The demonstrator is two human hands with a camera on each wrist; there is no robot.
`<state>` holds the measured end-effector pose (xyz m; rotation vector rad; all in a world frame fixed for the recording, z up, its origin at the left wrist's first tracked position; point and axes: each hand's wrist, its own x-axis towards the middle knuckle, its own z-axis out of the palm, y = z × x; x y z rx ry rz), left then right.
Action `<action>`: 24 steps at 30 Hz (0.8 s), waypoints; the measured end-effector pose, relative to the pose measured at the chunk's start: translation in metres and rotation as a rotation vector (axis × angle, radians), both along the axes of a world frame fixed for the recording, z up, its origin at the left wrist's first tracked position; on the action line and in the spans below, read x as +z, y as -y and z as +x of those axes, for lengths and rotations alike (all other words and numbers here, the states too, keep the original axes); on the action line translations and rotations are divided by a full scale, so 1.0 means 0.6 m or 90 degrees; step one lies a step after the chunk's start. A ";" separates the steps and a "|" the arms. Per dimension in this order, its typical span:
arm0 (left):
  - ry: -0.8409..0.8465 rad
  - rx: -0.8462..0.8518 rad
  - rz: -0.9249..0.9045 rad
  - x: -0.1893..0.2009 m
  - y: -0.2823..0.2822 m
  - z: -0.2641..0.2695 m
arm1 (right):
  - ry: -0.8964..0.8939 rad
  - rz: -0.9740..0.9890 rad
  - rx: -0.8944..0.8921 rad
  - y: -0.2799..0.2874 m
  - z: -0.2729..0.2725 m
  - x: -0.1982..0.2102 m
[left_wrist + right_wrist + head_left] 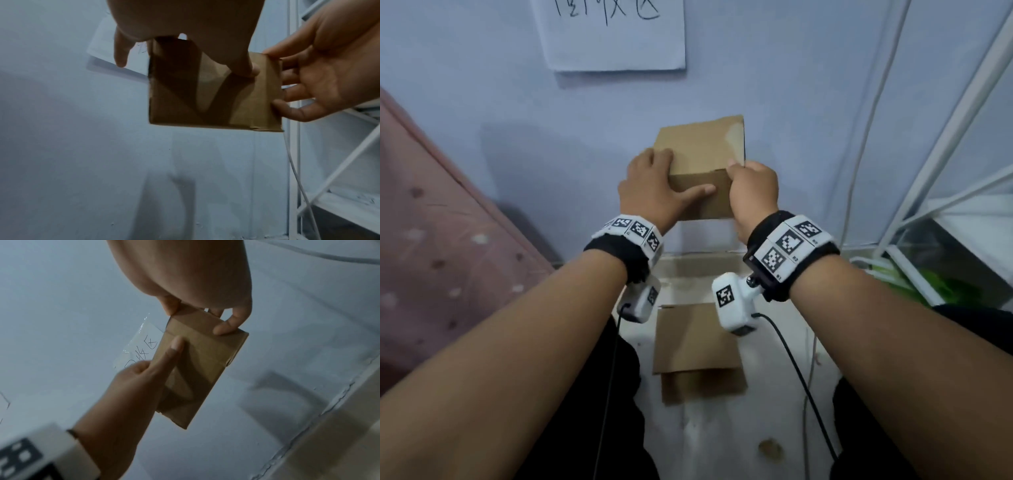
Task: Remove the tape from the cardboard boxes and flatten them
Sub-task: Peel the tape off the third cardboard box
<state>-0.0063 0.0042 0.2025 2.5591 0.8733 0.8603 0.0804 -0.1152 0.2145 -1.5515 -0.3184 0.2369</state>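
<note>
Cardboard box [702, 164] held up in front of the wall [482, 102], pressed nearly flat. Left hand [650, 192] gripping its left side, thumb laid across the face; right hand [751, 190] pinching the right edge. Glossy strip across the face, probably tape not yet peeled. Lower down, two flattened cardboard pieces [697, 349] on the floor [722, 428], seemingly finished. Judged mid-task.

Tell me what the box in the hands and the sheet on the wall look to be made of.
Box: brown cardboard, matte, with sharp fold lines; a glossier strip across it in the right wrist view may be tape. Sheet: seemingly thin white paper, handwritten in dark ink, edges lifting slightly off the wall.
</note>
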 end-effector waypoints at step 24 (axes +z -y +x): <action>0.138 -0.032 -0.191 0.016 0.001 -0.044 | -0.083 -0.065 0.254 0.002 -0.007 -0.017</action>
